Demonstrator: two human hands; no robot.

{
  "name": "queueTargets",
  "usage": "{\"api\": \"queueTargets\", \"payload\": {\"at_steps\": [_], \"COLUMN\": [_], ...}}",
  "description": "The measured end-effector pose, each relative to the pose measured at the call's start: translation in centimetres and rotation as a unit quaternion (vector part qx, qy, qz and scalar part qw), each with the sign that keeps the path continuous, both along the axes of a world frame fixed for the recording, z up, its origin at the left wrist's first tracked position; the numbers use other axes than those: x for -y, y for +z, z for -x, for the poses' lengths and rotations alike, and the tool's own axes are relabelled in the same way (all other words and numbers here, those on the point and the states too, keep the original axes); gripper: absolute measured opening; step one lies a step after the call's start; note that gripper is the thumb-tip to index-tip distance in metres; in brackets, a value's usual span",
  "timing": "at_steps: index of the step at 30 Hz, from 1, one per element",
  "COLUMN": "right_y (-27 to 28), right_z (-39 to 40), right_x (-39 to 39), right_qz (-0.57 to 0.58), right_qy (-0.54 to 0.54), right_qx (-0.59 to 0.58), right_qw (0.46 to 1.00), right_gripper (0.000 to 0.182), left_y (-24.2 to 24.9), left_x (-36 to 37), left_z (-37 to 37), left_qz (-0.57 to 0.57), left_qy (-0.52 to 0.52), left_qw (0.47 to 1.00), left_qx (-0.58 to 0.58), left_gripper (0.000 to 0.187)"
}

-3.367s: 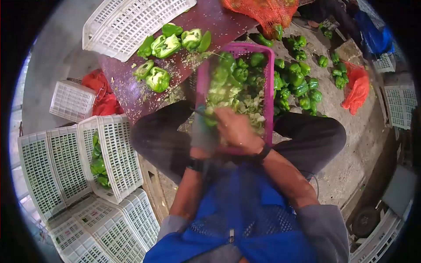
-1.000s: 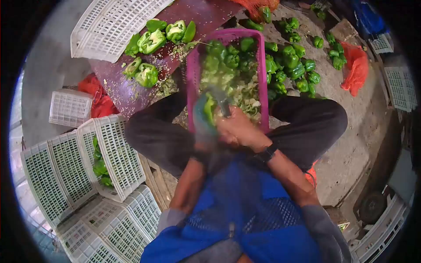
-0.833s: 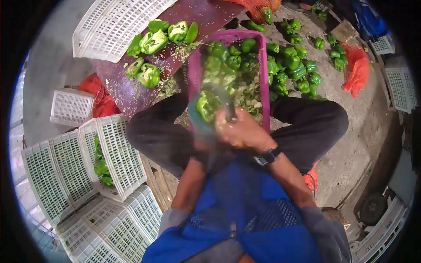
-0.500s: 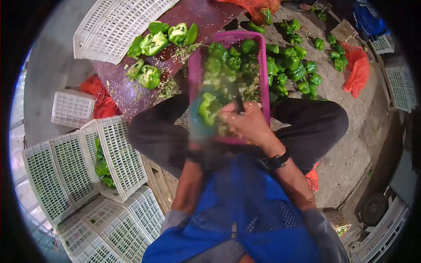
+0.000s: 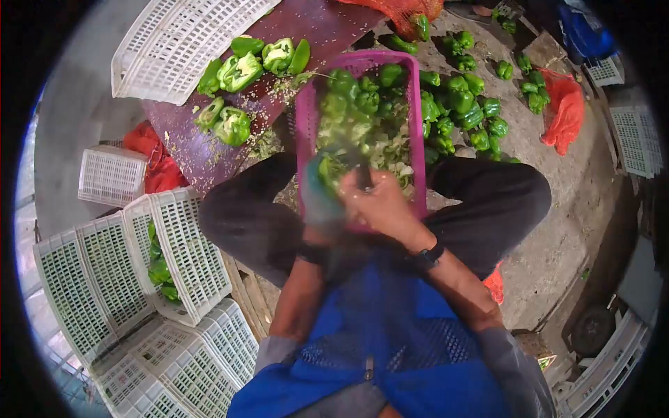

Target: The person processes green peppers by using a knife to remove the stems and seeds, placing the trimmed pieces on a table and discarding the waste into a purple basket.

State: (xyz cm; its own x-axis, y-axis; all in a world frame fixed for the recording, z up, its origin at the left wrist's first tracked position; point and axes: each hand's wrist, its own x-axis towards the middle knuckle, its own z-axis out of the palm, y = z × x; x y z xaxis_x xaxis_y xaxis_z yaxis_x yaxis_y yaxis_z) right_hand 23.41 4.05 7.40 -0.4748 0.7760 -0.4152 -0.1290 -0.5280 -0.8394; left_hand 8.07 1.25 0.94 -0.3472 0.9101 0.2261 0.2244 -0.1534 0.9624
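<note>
- Your left hand (image 5: 318,197), in a teal glove and blurred, was curled shut around a green pepper (image 5: 329,169) held up just in front of your body.
- Your right hand (image 5: 380,205) was bare and closed around the handle of a knife (image 5: 362,174), whose dark blade stood against the pepper, touching it.
- Both hands hovered over the near end of a pink crate (image 5: 418,125), which sat between your knees.
- Inside that crate, just beyond your hands, lay pale pepper trimmings (image 5: 387,150); whole peppers (image 5: 362,90) filled its far end.
- Beyond and to the left of your left hand was a dark red worktop (image 5: 209,150), scattered with seeds and carrying cut pepper halves (image 5: 240,70).
- A white crate (image 5: 174,42) rested on the far left part of that worktop.
- To the right of your right hand, beside the pink crate, loose green peppers (image 5: 467,104) lay in a pile on the floor (image 5: 557,237).
- Further right was an orange net bag (image 5: 568,111), well apart from your hands.
- To the left of your left arm stood a white crate with peppers in it (image 5: 185,251), among other stacked white crates (image 5: 83,279).
</note>
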Motion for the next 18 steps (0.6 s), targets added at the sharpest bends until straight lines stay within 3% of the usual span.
{"api": "queueTargets", "payload": {"at_steps": [1, 3, 4, 5, 6, 7, 10, 12, 13, 15, 16, 18], "right_y": [0.1, 0.4, -3.6, -6.1, -8.1, -9.2, -9.6, -13.5, -15.7, -17.6, -18.5, -20.9], "right_z": [-0.4, -2.5, -3.0, -3.5, -3.8, -3.7, -2.0, -0.2, 0.1, 2.2, 2.6, 3.9], "right_x": [-0.5, -2.4, -2.9, -3.5, -4.4, -5.2, -9.6, -14.2, -14.0, -16.0, -16.6, -17.4], "right_qz": [0.028, 0.084, 0.075, -0.038, -0.153, -0.263, -0.282, -0.294, -0.29, -0.298, -0.294, -0.26], "right_qy": [0.013, 0.033, 0.024, 0.03, 0.036, 0.041, 0.025, 0.03, 0.048, 0.008, -0.015, -0.003], "right_qx": [0.014, 0.045, 0.043, 0.165, 0.28, 0.387, 0.459, 0.505, 0.527, 0.479, 0.458, 0.484], "right_qw": [0.999, 0.995, 0.996, 0.985, 0.947, 0.882, 0.842, 0.811, 0.797, 0.826, 0.839, 0.835], "right_gripper": [0.021, 0.028, 0.034, 0.033, 0.031, 0.03, 0.024, 0.024, 0.023, 0.024, 0.025, 0.026], "left_y": [0.1, 2.4, 4.6, 7.9, 7.8, 6.0, 4.1, 2.5, 1.5, -0.3, -1.0, -3.0], "left_x": [-0.1, -0.8, -1.3, -1.7, -2.5, -5.0, -7.3, -9.0, -7.8, -8.6, -8.2, -5.8], "left_z": [0.3, 2.3, 3.0, 3.7, 5.4, 6.9, 8.9, 9.4, 9.0, 9.7, 10.3, 10.4], "left_qz": [0.004, 0.074, 0.104, 0.117, 0.11, 0.168, 0.199, 0.229, 0.249, 0.251, 0.255, 0.237], "left_qy": [0.017, -0.011, -0.026, -0.054, -0.073, -0.048, -0.025, -0.035, -0.04, -0.043, -0.073, -0.057], "left_qw": [1.0, 0.982, 0.958, 0.923, 0.937, 0.975, 0.974, 0.97, 0.96, 0.943, 0.893, 0.878], "left_qx": [0.007, 0.176, 0.265, 0.363, 0.325, 0.141, 0.101, 0.072, 0.124, 0.213, 0.363, 0.412], "left_gripper": [0.066, 0.065, 0.065, 0.063, 0.056, 0.043, 0.037, 0.035, 0.037, 0.043, 0.055, 0.052]}}
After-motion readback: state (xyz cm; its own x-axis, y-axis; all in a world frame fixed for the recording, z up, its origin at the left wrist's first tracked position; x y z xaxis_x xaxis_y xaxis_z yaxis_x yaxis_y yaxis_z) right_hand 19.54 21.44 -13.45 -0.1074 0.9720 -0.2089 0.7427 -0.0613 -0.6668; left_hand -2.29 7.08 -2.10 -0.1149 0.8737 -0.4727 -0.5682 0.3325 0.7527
